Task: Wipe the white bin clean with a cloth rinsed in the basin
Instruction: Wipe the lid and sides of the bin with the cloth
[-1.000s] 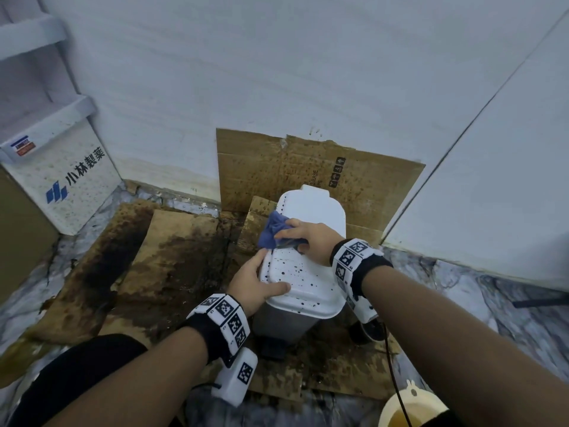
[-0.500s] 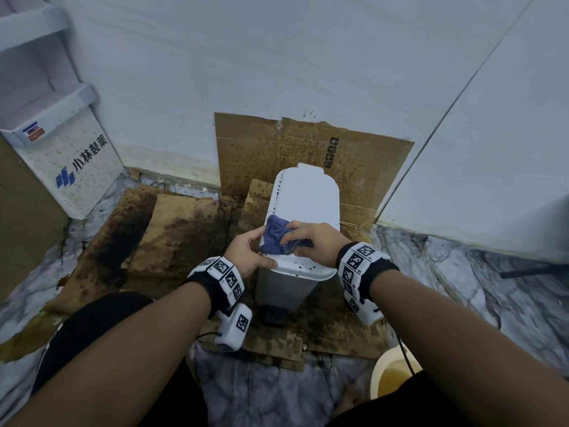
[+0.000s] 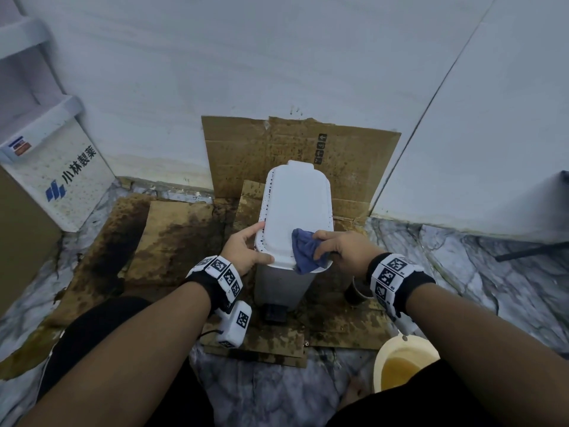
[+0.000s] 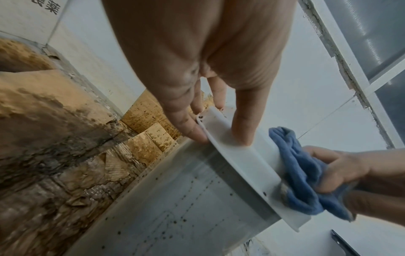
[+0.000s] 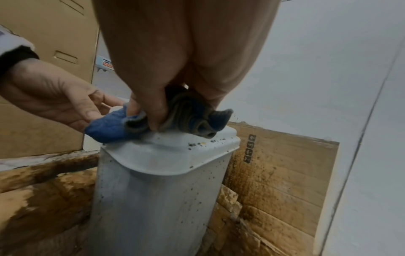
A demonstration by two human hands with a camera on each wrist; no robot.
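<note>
The bin's point(image 3: 294, 211) lid is shut, so what is inside is hidden. The basin point(image 3: 388, 352) sits on the floor below the right hand point(image 3: 346, 249); the right arm cuts it off, and brown water shows in it. A dark round thing under the right wrist is too hidden to name.

Half a second ago the cloth point(image 3: 306, 251) lay near the left edge of the lid, close to the left hand point(image 3: 246, 249). Now it is at the near right corner and hangs over the rim. The black spots that covered the near part of the lid a second ago are gone from the top; spots stay along the left rim and on the bin's side.

The right hand pinches the bunched blue cloth with thumb and curled fingers and presses it on the lid. The left hand grips the lid's left edge, thumb on the near rim and fingers along the side.

The bin stands between the hands, on stained cardboard point(image 3: 172, 241).
</note>
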